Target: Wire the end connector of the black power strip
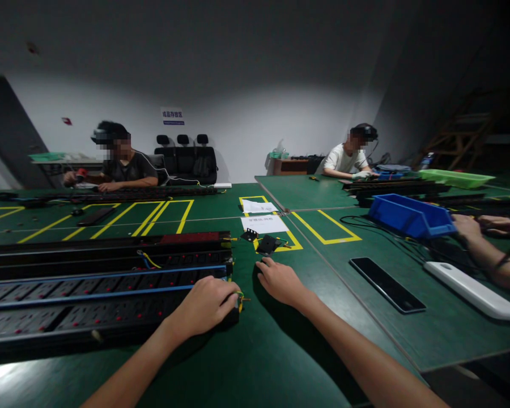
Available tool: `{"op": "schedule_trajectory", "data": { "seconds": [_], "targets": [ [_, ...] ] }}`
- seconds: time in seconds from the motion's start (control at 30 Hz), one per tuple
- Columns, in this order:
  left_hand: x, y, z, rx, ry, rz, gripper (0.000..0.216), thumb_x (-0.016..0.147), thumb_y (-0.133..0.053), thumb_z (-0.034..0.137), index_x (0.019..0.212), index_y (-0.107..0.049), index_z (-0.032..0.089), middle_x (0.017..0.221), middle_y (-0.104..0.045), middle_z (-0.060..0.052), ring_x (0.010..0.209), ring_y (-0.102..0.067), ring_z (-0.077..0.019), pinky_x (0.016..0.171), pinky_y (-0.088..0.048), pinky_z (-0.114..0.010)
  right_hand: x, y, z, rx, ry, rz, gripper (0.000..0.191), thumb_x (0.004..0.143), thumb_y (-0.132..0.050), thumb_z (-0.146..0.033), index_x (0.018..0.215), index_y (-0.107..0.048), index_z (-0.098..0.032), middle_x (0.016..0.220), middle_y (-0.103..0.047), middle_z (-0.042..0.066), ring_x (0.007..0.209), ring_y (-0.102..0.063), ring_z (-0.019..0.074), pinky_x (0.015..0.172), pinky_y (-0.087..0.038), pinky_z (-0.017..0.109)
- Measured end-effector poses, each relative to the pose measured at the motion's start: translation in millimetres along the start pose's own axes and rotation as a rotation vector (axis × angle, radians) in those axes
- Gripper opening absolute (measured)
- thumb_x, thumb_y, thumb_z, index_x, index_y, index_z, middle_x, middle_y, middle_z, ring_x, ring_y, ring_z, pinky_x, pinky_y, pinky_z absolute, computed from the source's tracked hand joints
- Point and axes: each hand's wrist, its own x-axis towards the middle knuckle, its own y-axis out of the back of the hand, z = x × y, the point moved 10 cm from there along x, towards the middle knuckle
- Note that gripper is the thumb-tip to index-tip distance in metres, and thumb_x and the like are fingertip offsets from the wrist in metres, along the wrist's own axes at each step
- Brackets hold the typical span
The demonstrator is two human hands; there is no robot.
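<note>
My left hand (207, 305) is closed over the right end of a long black power strip (110, 314) with rows of sockets and small red parts. A short green-yellow wire (241, 297) sticks out of that end beside my thumb. My right hand (279, 280) is low over the green table, fingers curved and apart, with nothing seen in them. Just beyond its fingertips lies a square black plate (267, 244) with a wire attached. A smaller black piece with holes (250, 234) lies to its left. Behind the strip are further long black housings (110, 253).
White papers (263, 224) lie past the plates. On the right are a phone (386, 284), a white power bank (474, 290), black cables and a blue bin (410, 216), with another person's hands (467, 229) beside it. Two co-workers (125, 164) (351, 156) sit across the table.
</note>
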Motion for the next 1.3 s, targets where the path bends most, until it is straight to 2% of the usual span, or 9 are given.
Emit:
{"op": "schedule_trajectory", "data": {
  "seconds": [0.37,1.3],
  "targets": [
    [-0.7,0.0,-0.3,-0.013,-0.003,0.005,0.025,0.100,-0.043,0.028,0.100,-0.068,0.024,0.093,-0.074,-0.001,0.086,-0.066,-0.0187,0.077,-0.041,-0.030,-1.1,2.6,-0.4,-0.006,0.008,0.015,0.035,0.100,-0.038,-0.030,0.127,-0.057,-0.020,0.127,-0.061,0.012,0.095,-0.069,0.0253,0.074,-0.051,0.033],
    [-0.3,-0.4,-0.7,-0.014,-0.001,0.002,0.026,0.100,-0.043,0.029,0.100,-0.069,0.023,0.093,-0.073,-0.001,0.085,-0.066,-0.0187,0.076,-0.041,-0.029,-0.7,0.4,0.6,0.011,-0.017,-0.028,0.039,0.101,-0.035,-0.031,0.133,-0.055,-0.020,0.133,-0.057,0.014,0.101,-0.067,0.0253,0.081,-0.051,0.034]
  ]
}}
